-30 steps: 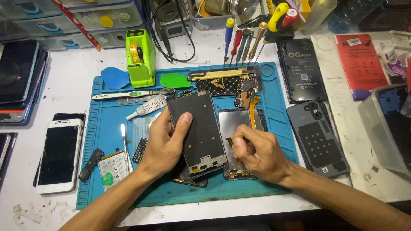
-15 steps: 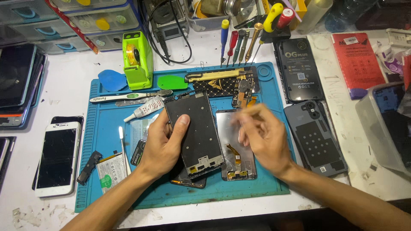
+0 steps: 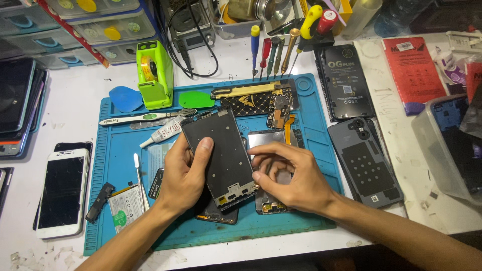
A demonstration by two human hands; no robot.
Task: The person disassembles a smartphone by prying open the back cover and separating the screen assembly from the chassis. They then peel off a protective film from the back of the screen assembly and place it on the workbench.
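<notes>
a: we see the left hand (image 3: pixel 183 175) gripping the dark phone frame (image 3: pixel 221 155) from its left side, thumb laid across the face, fingers wrapped under. the frame sits tilted over the middle of the blue work mat (image 3: pixel 306 211).

b: and the right hand (image 3: pixel 291 173)? we note its fingertips drawn together at the frame's right edge, pinching there; whether anything small is between them we cannot tell.

a: under that hand lies a second phone body (image 3: pixel 266 138), partly hidden. room to move is tight: the glue tube (image 3: pixel 163 133) lies just off the frame's upper left corner and the battery (image 3: pixel 123 208) sits near the left forearm, while the grey back cover (image 3: pixel 364 160) overlaps the mat's right edge.

b: open mat shows along the near edge, below both wrists. the white phone (image 3: pixel 63 193) lies off the mat, well apart on the left.

a: containers: clear drawers (image 3: pixel 100 22) at top left hold yellow and blue round pieces. a clear tub (image 3: pixel 447 145) at right holds dark flat parts, unclear which.

b: screwdrivers (image 3: pixel 273 52) stand in a row at the mat's far edge, beside the green tape dispenser (image 3: pixel 155 73).
</notes>
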